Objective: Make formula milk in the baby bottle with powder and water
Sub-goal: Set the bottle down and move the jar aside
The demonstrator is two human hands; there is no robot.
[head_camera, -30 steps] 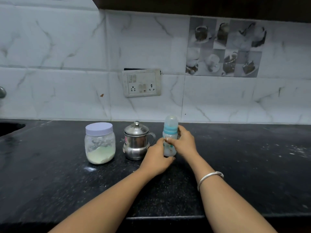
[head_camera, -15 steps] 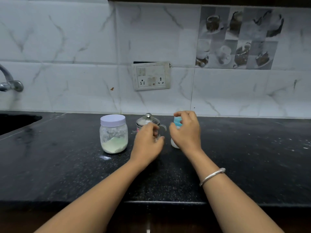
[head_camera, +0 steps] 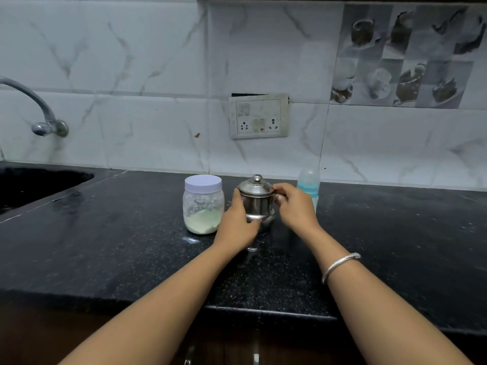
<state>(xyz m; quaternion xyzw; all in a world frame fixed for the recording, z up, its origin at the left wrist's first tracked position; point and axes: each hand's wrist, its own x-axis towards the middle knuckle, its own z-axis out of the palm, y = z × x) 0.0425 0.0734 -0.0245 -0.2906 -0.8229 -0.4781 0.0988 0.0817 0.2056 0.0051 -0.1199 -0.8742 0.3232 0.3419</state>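
Steadiness matters here: left hand [head_camera: 238, 225] wraps the steel pot [head_camera: 257, 202] near the counter [head_camera: 118, 233] back edge, right hand [head_camera: 295, 206] pinches its handle, so lift level toward the capped bottle [head_camera: 308, 184] beside it.

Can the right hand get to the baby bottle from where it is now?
Probably yes. The right hand is at the steel pot's handle side, and the baby bottle stands just behind it on the counter, nothing between them. It would have to let go of the pot first.
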